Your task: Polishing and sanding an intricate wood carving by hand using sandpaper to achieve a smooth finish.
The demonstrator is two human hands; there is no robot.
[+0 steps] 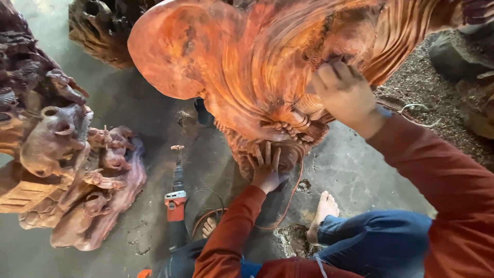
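Carved from reddish-orange wood, the big sculpture [247, 67] stands on the concrete floor [350, 170] right in front of the seated person, rising from its base near their bare feet up past the top of the view, so its long axis runs away from them and upward. Both hands are on it. The left hand [266, 167] lies flat against the lower carved part close to the base, fingers spread and relaxed, gripping nothing. The right hand [346, 90] is higher and further out, pressed on the ribbed folds at the upper right; its fingers are curled in against the wood, and I cannot tell whether they pinch some small thing or only rub the surface. The left hand sits nearer the body, the right reaches at arm's length. On the floor to the left, just beside the person's knee, lies an orange and black power tool [176, 206] with its cord [288, 201] looping towards the base. Further left stands another carving [67, 170] of small figures, well apart from both hands.
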